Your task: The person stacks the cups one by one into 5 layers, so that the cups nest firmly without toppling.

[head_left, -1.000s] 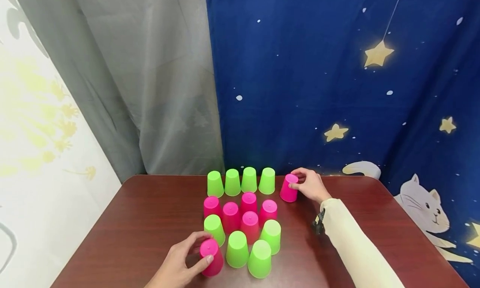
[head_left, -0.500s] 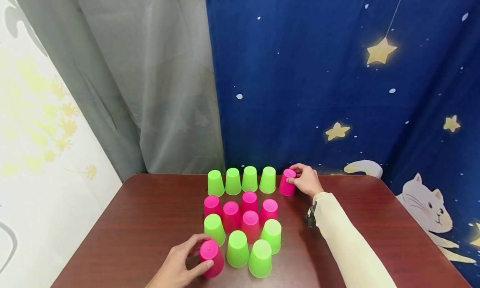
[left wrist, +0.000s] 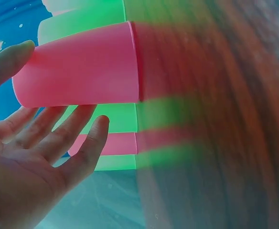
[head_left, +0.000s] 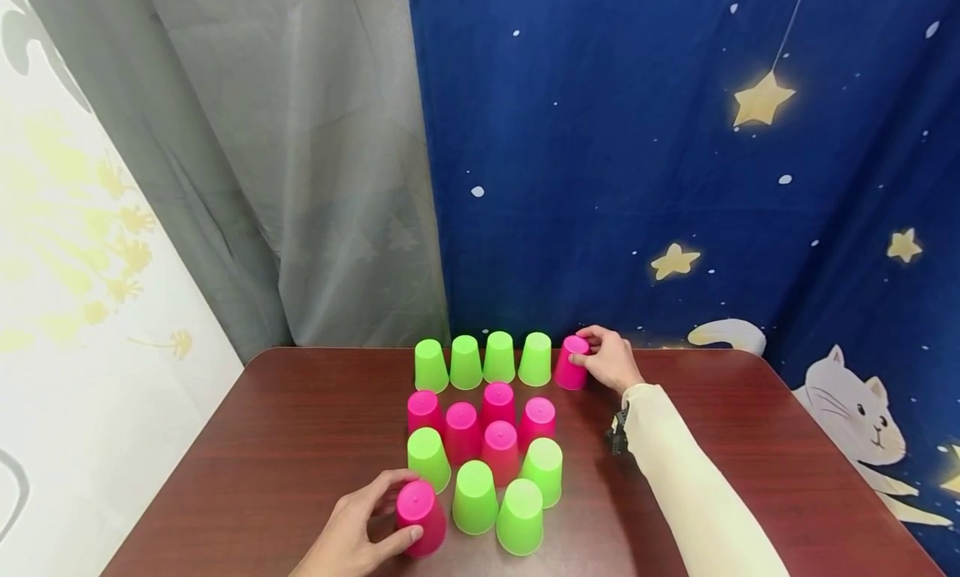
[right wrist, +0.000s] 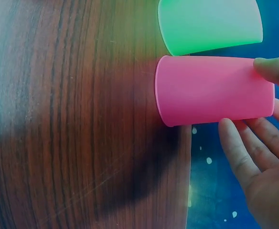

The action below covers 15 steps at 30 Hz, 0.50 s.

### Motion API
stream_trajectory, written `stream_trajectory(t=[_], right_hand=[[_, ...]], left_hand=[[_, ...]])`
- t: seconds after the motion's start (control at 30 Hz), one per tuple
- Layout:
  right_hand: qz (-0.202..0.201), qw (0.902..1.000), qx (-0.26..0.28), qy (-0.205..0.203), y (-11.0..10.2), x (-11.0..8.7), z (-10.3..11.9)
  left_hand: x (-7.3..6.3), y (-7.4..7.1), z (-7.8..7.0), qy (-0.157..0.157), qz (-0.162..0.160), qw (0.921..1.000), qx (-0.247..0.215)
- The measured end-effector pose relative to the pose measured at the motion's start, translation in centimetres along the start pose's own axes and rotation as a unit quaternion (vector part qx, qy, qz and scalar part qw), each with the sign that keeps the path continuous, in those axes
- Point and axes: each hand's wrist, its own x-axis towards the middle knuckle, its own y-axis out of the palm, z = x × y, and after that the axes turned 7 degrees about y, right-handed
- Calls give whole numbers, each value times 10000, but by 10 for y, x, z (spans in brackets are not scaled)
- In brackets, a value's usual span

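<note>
My left hand (head_left: 356, 523) holds an upside-down pink cup (head_left: 422, 519) at the near left of the group, thumb on one side and fingers on the other. In the left wrist view that pink cup (left wrist: 82, 67) has its rim at the table surface. At the back right, my right hand (head_left: 613, 360) grips another inverted pink cup (head_left: 572, 364), standing at the right end of the back row of green cups (head_left: 498, 358). The right wrist view shows this pink cup (right wrist: 213, 90) close beside a green cup (right wrist: 211, 24), with thumb and fingers on its sides near the base.
Several inverted pink cups (head_left: 500, 454) stand in the middle of the brown table (head_left: 300, 444). Several inverted green cups (head_left: 475, 498) stand in front of them. Behind the table's far edge hang a grey curtain (head_left: 352, 185) and a blue star-patterned curtain (head_left: 585, 160).
My right hand has moved the pink cup slightly back and left, closer to the green row. The left hand and its pink cup have hardly moved.
</note>
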Motion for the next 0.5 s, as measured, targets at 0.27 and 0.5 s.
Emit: stream_trajectory(t=[0.27, 0.5], right_hand=[[241, 9997, -19, -53, -1, -1, -1], [892, 9959, -74, 131, -9, -3, -6]], left_hand=[[-6, -8, -7, 221, -64, 9994, 256], [-4, -22, -26, 917, 373, 9951, -37]])
